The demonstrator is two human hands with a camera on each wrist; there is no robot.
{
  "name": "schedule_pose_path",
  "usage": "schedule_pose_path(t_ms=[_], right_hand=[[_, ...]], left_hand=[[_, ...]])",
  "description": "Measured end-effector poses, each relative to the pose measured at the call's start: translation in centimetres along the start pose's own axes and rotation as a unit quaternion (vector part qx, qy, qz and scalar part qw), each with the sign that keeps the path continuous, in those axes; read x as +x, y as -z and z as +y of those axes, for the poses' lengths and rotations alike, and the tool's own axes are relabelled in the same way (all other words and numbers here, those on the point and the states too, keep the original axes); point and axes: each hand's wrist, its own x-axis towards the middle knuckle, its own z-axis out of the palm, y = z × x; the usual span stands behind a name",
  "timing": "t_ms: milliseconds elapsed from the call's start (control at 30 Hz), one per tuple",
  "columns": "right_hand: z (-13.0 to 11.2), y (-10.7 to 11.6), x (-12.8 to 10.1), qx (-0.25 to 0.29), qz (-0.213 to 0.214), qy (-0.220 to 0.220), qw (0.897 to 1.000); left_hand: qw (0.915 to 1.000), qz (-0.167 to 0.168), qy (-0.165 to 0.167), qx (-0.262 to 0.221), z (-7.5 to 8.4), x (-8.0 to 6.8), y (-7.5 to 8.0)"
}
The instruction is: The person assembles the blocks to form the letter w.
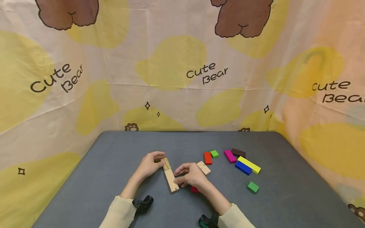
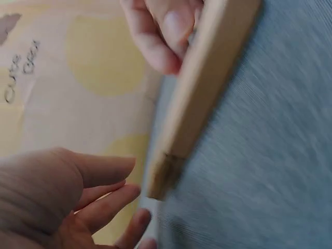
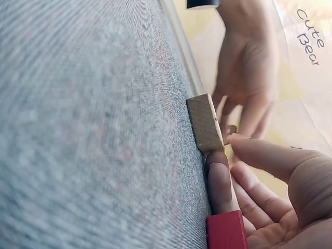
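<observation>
A long pale wooden block (image 1: 170, 181) lies flat on the grey table, with a shorter, slightly darker wooden block (image 1: 166, 163) end to end at its far end. My left hand (image 1: 149, 164) is beside the shorter block; in the left wrist view its loosely bent fingers and thumb stand slightly apart from the wood. My right hand (image 1: 192, 174) is at the right side of the long block, thumb and fingertips touching that side without reaching round it. Partly hidden under the right hand is a red block (image 3: 227, 231).
Right of the hands lie another pale wooden block (image 1: 203, 167), an orange-red block (image 1: 208, 158), a light green one (image 1: 214, 154), a magenta one (image 1: 230, 156), a dark brown one (image 1: 238, 152), a yellow one (image 1: 251, 165), a blue one (image 1: 243, 168) and a green one (image 1: 252, 187).
</observation>
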Motion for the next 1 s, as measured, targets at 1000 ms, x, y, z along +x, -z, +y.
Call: schedule_pose_path(t_ms=[1000], right_hand=[[0.3, 0.3, 0.2, 0.039, -0.007, -0.037, 0.999]], left_hand=[[0.9965, 0.029, 0.028, -0.072, 1.5, -6.1, -2.1]])
